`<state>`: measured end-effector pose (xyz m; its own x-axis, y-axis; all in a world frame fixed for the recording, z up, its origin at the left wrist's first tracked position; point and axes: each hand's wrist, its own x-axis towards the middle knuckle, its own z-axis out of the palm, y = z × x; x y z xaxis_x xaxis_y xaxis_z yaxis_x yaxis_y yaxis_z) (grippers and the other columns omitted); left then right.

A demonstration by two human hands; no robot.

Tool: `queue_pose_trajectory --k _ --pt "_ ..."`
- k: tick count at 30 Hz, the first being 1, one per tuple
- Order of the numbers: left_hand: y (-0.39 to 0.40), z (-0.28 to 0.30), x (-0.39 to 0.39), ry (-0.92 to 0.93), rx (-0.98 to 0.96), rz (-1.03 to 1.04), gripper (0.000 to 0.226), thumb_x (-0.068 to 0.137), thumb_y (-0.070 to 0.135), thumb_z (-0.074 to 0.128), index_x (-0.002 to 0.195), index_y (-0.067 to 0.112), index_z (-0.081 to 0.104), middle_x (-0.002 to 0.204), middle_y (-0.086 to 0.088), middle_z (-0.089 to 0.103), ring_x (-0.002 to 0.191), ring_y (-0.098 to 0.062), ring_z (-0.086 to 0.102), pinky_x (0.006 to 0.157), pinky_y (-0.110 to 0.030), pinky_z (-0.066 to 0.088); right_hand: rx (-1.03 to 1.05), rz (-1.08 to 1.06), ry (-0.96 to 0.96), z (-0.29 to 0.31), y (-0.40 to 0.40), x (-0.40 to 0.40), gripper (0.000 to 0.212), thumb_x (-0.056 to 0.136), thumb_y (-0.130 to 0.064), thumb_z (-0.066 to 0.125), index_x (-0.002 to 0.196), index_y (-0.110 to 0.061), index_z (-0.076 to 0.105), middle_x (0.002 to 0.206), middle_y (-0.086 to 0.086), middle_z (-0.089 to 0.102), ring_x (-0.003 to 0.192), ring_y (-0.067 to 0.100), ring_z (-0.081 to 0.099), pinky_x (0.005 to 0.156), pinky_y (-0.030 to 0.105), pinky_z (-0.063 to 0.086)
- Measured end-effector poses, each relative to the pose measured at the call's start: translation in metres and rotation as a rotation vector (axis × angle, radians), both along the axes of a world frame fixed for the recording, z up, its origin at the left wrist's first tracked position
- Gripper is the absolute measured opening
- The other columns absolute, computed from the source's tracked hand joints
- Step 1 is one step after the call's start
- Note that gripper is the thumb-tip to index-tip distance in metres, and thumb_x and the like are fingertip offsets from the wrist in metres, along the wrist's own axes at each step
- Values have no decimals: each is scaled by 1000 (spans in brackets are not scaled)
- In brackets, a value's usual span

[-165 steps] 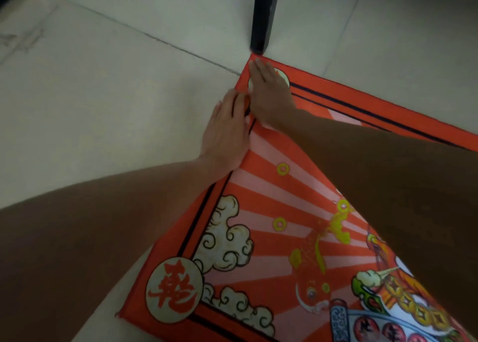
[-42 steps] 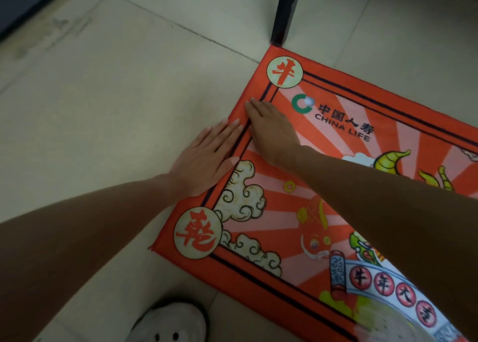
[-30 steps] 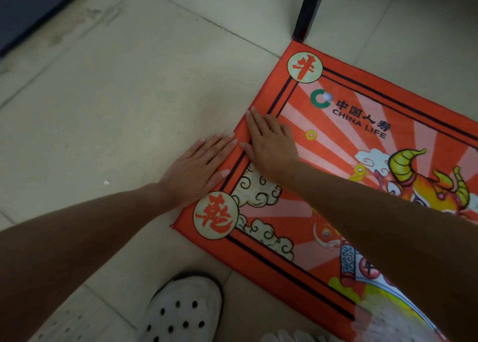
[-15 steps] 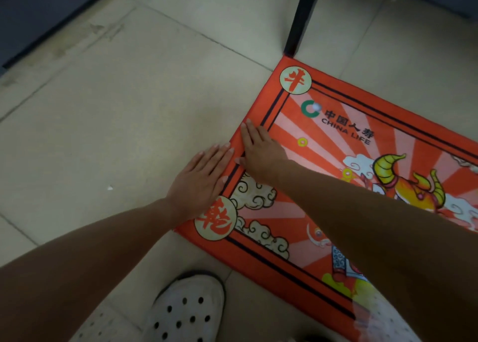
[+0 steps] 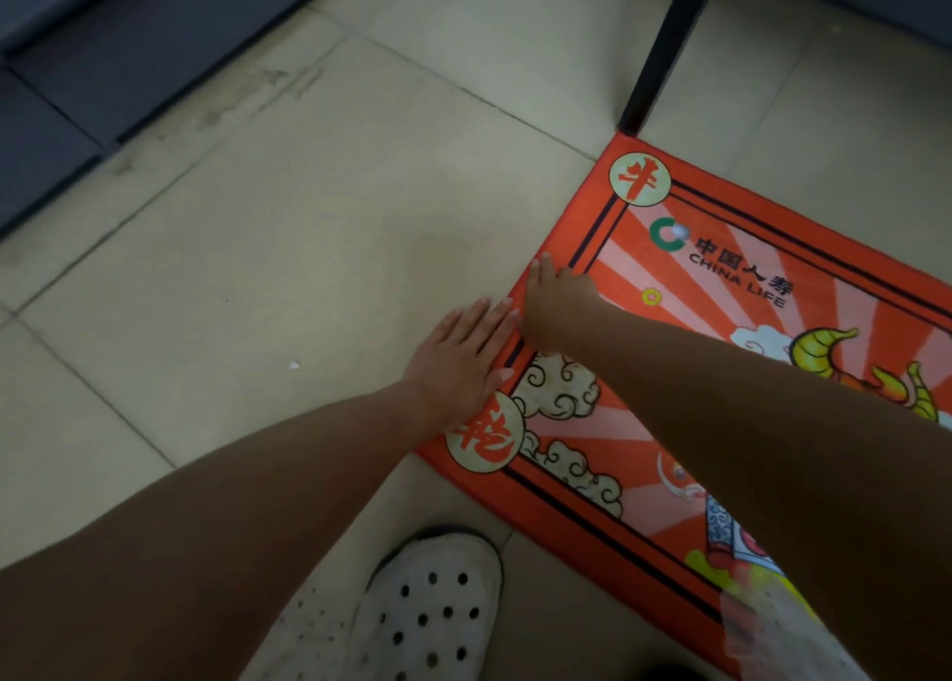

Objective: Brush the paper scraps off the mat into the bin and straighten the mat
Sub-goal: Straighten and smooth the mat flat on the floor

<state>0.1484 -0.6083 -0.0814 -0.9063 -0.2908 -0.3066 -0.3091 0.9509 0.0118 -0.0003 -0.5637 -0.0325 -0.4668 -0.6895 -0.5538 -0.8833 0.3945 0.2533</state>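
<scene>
Around our hands lay a floor of pale, glossy tiles (image 5: 319, 227) with dark grout lines and some scuffed grey marks, and a dark blue-grey surface (image 5: 92, 36) filled the upper left corner. A black leg (image 5: 664, 46), straight and thin, stood on the tiles with its foot just beside the far corner of the mat (image 5: 685, 330), and nothing lay between our hands and the mat. 1 small white scrap (image 5: 294, 365) sat on a tile to the left, well apart from the mat. A white clog (image 5: 427, 608) with round holes rested near the mat's near edge. We saw no bin in view. The mat was a flat red-orange rectangle with a soft-looking printed face, black border lines, 2 cream discs with red characters at the corners, white curled clouds, pink rays and the words CHINA LIFE. Our left hand (image 5: 463, 366) lay flat with fingers spread straight, its palm on the tile and its fingertips over the mat's left edge, gripping nothing. Our right hand (image 5: 559, 304) lay palm-down on the mat's border just beside it, fingers extended, also holding nothing. A pale translucent blur (image 5: 772, 624) covered the mat's lower right part; we could not tell what it was.
</scene>
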Motion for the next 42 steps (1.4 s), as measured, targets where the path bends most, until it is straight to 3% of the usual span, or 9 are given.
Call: queue_pose_trajectory --k 8,14,19,22,26,33,42 --pt "10 4 -6 -12 28 28 63 106 41 12 154 9 -15 162 -8 -20 150 -20 -18 123 -36 -7 1 -60 -121 3 3 -6 72 102 -35 32 152 -2 -8 161 12 -10 147 32 13 112 45 27" --pt "8 -12 6 110 77 52 70 95 51 -8 156 16 -11 163 0 -17 151 -17 -13 123 -35 -3 -68 -117 -177 -7 7 -3 73 103 -36 32 152 -2 -9 160 12 -13 148 32 2 115 45 23" --pt "16 -27 31 206 101 49 65 103 50 8 158 15 -2 165 0 -7 152 -15 -8 124 -39 9 -151 -180 -245 -20 13 4 79 102 -39 33 150 -2 -17 158 14 -22 147 35 -11 117 45 18" --pt "21 -31 46 237 115 48 64 105 48 14 158 16 -1 166 1 -6 152 -13 -7 123 -39 9 -226 -219 -237 -31 16 11 85 100 -48 33 149 -2 -20 156 15 -27 145 38 -17 119 45 8" --pt "21 -31 48 219 110 44 64 105 49 13 157 17 -6 165 2 -12 151 -11 -13 123 -37 5 -257 -229 -232 -35 17 13 85 100 -50 32 149 -3 -19 156 15 -27 145 38 -17 119 46 6" --pt "22 -30 50 232 64 31 65 104 48 18 158 12 10 166 -2 4 152 -15 2 121 -38 14 -313 -190 -219 -33 23 35 70 105 -34 26 150 -2 -16 158 14 -22 147 32 -15 119 41 9" --pt "17 -27 87 219 45 -69 62 106 48 12 158 14 12 166 -3 7 152 -17 7 121 -38 12 -291 -194 -264 -33 28 33 84 100 -51 28 149 -5 -21 156 11 -29 146 29 -20 119 40 3"
